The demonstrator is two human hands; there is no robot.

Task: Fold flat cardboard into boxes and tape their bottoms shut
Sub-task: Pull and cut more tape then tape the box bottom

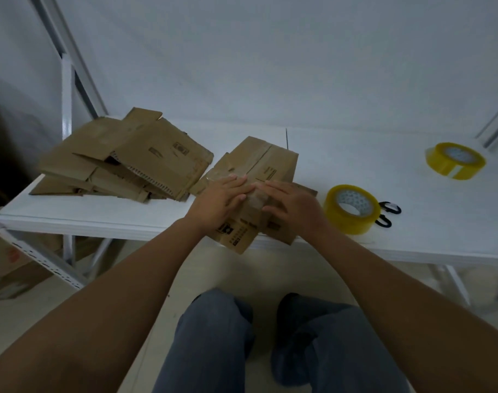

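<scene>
Both hands flat, fingers straight, gripping nothing — left hand (222, 199) and right hand (291, 204) press the taped seam of the box (259, 177) at the table's (100, 214) near edge, seam running away from the person, nearer tape roll (352, 208) just right of the right hand.

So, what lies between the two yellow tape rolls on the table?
Head view: only bare white table between the near tape roll and the far tape roll. The black scissors handles lie beside the near roll.
</scene>
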